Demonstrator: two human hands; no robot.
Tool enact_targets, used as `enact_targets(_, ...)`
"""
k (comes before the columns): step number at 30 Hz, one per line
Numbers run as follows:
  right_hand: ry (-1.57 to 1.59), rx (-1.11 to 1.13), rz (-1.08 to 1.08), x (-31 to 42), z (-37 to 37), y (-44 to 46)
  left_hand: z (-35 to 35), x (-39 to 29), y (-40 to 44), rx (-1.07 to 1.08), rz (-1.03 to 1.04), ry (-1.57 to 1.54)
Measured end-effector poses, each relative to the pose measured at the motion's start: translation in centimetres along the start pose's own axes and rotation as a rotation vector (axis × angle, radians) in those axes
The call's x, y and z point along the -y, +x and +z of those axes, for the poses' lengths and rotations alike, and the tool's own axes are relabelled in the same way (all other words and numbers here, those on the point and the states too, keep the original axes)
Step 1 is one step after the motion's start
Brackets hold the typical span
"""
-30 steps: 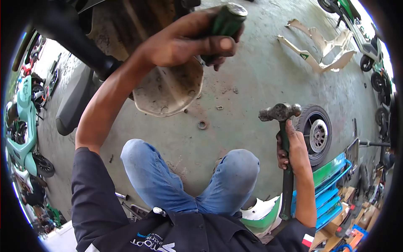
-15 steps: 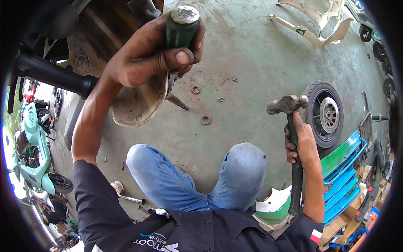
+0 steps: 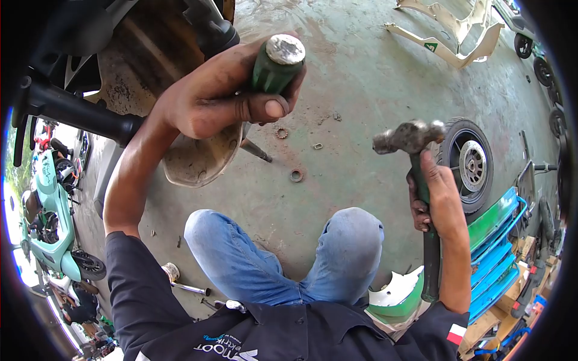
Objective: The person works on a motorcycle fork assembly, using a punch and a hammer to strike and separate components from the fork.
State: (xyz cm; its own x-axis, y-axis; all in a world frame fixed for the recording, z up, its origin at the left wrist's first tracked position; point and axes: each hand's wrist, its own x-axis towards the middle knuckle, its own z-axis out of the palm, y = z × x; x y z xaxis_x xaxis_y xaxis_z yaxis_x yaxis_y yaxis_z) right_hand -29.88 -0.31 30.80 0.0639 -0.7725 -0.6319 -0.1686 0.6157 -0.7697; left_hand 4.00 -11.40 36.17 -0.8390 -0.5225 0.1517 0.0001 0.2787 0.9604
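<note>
Floor [image 3: 355,186] is lying below; left hand [image 3: 211,102] is clasping handle [image 3: 271,75], right hand [image 3: 442,195] gripping hammer [image 3: 413,137] high, perhaps for control.

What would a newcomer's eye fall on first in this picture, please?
Probably the green handle with a silvery cap, gripped in the left hand at upper left of centre. Next, at right, the right hand holds a green-handled, grey metal hammer. Beyond it, a silver-centred, black-tyred wheel sits on the grey-green floor.
</note>
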Motion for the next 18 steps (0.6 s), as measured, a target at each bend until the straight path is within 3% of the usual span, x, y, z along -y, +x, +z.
enact_targets(4, 0.079, -0.07, -0.505, 5.2, 0.2, -3.5, -0.6, -0.6, 0.7, 0.076, -0.08, 0.209)
enact_targets(5, 0.216, 0.081, -0.636, 6.9, 0.0, -4.1, -0.8, -0.2, 1.0, 0.103, 0.067, 0.318)
enact_targets(7, 0.334, 0.255, -0.806, 9.8, 0.0, -4.9, -1.0, -0.4, 1.0, 0.131, 0.035, 0.331)
enact_targets(8, 0.391, 0.19, -0.678, 11.0, 0.4, -5.6, -1.0, 0.0, 0.8, 0.117, 0.074, 0.354)
enact_targets(10, -0.012, -0.007, -0.653, 12.1, 2.7, -6.0, -1.0, 0.6, 0.7, 0.081, 0.142, 0.423)
enact_targets(11, -0.209, -0.097, -0.625, 12.7, 3.9, -6.2, -1.1, -0.9, 0.9, 0.157, 0.073, 0.376)
enact_targets(13, -0.364, 0.016, -0.657, 14.2, 4.3, -6.8, -1.0, -0.9, 1.0, 0.14, 0.042, 0.384)
enact_targets(15, -0.238, -0.154, -0.53, 16.8, 2.4, -9.9, -0.7, -1.3, 1.1, 0.125, 0.069, 0.395)
enact_targets(18, -0.156, 0.267, -0.861, 21.5, -9.4, -14.4, -0.6, -2.1, 1.1, 0.068, -0.038, 0.221)
